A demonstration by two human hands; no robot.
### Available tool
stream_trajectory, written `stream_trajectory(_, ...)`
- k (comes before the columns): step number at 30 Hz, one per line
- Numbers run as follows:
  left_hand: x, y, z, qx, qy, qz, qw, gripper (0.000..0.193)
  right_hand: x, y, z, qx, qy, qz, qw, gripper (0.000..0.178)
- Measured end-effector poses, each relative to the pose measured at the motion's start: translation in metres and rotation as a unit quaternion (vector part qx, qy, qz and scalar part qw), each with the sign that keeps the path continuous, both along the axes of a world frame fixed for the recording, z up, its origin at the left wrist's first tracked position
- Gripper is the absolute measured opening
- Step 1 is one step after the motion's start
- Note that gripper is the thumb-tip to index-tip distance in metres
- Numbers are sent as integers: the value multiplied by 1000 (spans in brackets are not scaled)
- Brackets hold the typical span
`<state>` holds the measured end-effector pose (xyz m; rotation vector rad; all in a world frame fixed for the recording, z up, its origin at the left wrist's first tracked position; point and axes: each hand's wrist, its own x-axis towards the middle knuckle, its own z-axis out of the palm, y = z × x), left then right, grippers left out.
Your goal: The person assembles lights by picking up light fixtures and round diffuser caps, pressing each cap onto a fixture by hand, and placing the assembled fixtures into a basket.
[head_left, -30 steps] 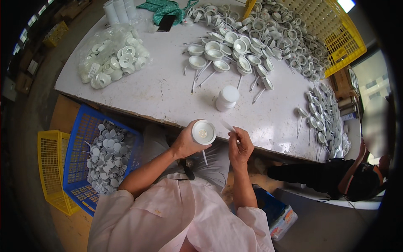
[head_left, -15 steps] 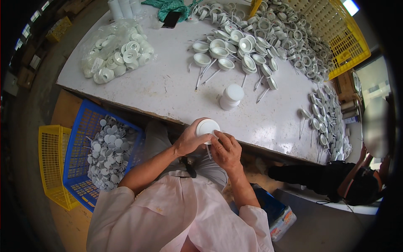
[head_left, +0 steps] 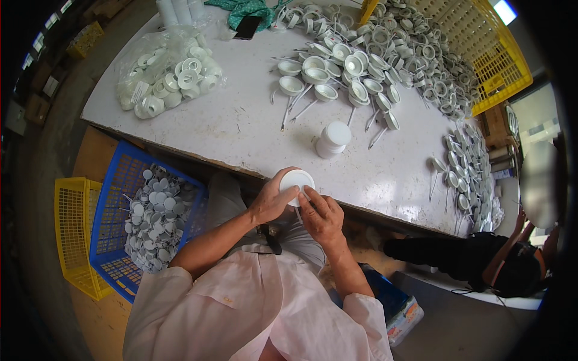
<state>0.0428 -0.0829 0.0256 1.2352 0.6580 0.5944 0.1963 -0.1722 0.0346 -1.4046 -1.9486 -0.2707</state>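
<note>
Left hand (head_left: 271,198) grips white round piece (head_left: 297,178), probably bracing it; right hand (head_left: 323,219) bunched at near-right rim, pinch unclear. Disc stack (head_left: 335,139) beyond, likely for reach.

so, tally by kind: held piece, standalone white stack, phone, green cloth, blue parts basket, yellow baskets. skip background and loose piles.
White round piece, between left hand and right hand: 1
White stack: 1
Phone: 1
Green cloth: 1
Blue basket: 1
Yellow baskets, left and top right: 2
Total: 7
</note>
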Motion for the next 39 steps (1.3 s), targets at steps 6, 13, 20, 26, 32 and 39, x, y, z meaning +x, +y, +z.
stream_trajectory(6, 1, 3, -12, 141, 13, 18, 990, 39, 0, 1, -2, 12, -2, 6, 1000, 47)
stream_trajectory(13, 2, 2, -19, 23, -42, 40, 998, 40, 0, 1, 2, -18, 55, 15, 998, 45)
stream_trajectory(20, -93, 21, -44, -72, -83, 181, 977, 48, 166, 6, -22, 53, 61, -344, 935, 36)
stream_trajectory(26, -233, 47, -114, -133, 45, 385, 912, 36, 332, -51, -45, -98, -17, -708, 699, 36)
stream_trajectory(32, -334, 44, -180, -243, 63, 518, 818, 40, 315, -43, -44, -193, 79, -703, 680, 25)
stream_trajectory(39, -456, 14, -262, -272, 141, 589, 748, 41, 212, -43, -37, -152, 191, -546, 802, 25)
